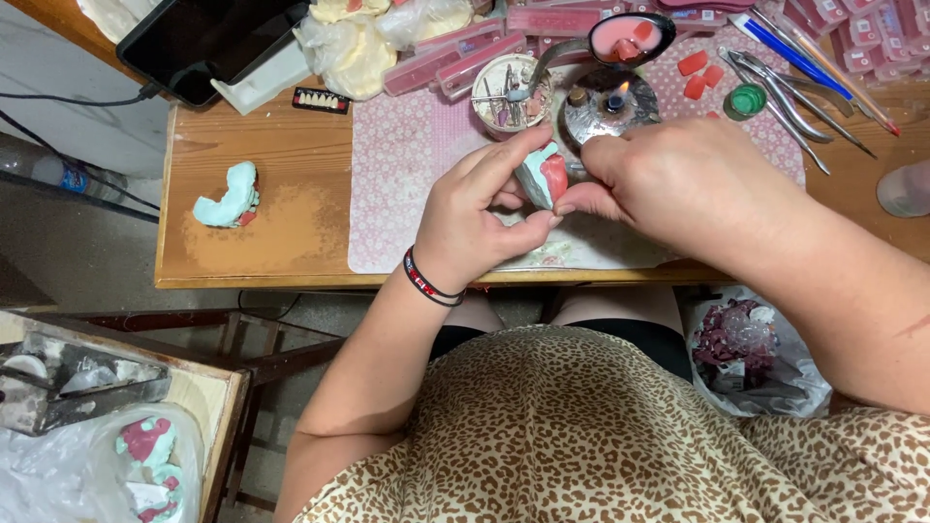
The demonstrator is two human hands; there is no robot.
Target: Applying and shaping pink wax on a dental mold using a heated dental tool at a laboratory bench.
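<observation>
Head view: the left hand is closed around a dental cast, a pale blue-green stone model carrying a pink wax rim, pinched between thumb and fingers and held just above the near edge of the patterned mat on the wooden bench. The right hand is curled in a narrow grip and meets the cast at its right side; whether it holds a small instrument cannot be told, since the fingers hide their own tips. Hazard 1: a small burner with a lit flame stands just beyond both hands, so a forward shift of either wrist could bring skin or wax too near the heat, and the wax rim would likely soften or distort. Hazard 2: a spoon holding pink wax sits over the burner area; a knock from the right hand could tip it. Hazard 3: the cast is held clear of the mat near the bench edge, above the lap; a slackened pinch could drop it, and stone models probably chip. Hazard 4: a second cast lies well apart on the left, near loose dust, and metal tools lie near the right forearm, within range of a sweeping elbow.
</observation>
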